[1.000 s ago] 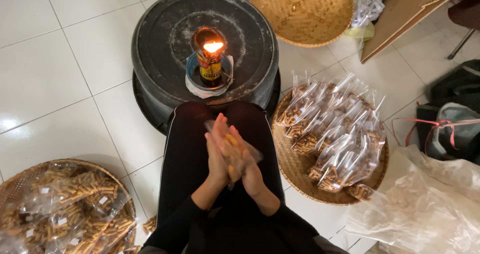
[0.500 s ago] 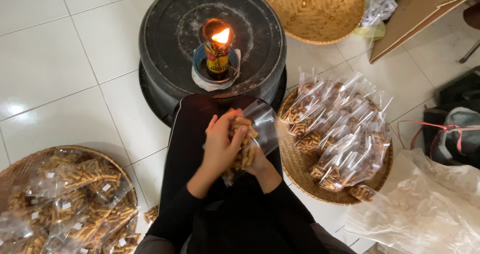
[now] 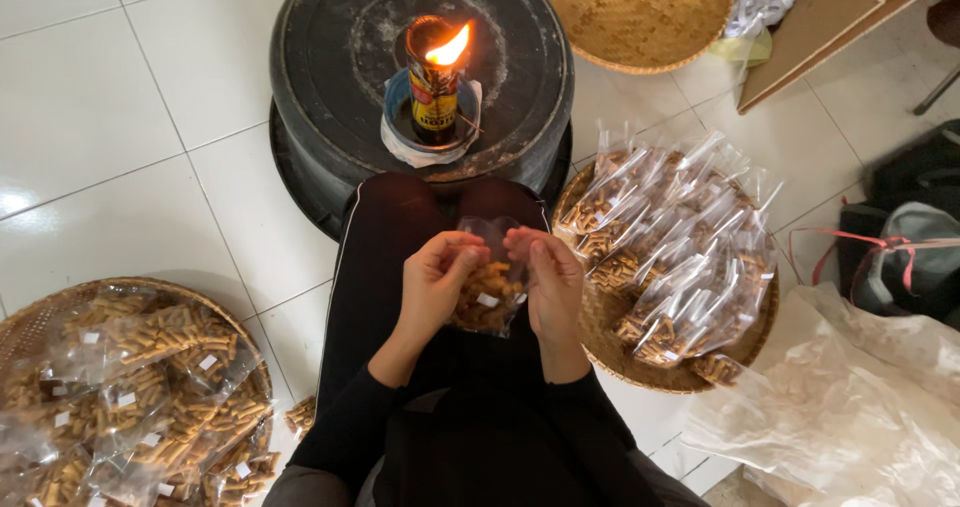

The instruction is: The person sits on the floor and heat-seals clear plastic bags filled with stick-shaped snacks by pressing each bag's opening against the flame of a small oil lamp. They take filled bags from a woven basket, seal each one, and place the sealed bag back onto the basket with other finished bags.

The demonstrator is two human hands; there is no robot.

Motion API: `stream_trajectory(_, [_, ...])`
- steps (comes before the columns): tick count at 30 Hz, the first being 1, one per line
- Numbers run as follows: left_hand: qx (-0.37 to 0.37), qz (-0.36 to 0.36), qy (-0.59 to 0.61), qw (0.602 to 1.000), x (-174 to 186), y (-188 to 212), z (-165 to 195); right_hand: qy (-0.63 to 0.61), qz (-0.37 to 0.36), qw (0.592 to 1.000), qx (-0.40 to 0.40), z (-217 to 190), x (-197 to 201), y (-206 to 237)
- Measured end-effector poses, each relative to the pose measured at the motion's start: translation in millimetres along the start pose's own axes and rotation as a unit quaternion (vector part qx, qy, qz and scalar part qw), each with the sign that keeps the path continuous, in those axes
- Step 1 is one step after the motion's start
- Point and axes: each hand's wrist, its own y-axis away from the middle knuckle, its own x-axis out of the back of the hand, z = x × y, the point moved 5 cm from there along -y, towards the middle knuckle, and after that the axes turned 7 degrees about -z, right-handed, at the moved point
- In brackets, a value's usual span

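Snack bag [image 3: 488, 292], a small clear one stuffed with short brown sticks, is sitting over the person's lap, with the left hand [image 3: 435, 285] and right hand [image 3: 548, 282] both pinching its top edge, each grip closed on the plastic. Right beside it, a woven tray [image 3: 600, 332] is holding a heap of filled bags [image 3: 675, 257]. Another woven tray [image 3: 40, 312] on the left is carrying more packets. Up front, a can lamp [image 3: 435, 82] is burning on an upturned black tub [image 3: 330, 77]. Everything's sitting on a white tiled floor [image 3: 120, 127].
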Motion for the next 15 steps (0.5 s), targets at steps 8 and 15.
stream_trajectory(8, [-0.07, 0.114, 0.04, 0.99, 12, 11, 13, 0.002, 0.081, 0.996, -0.032, 11, 5, -7])
stream_trajectory(15, [-0.103, 0.06, -0.14, 0.983, 14, 22, 66, 0.091, 0.028, 0.995, 0.022, -14, -5, -8])
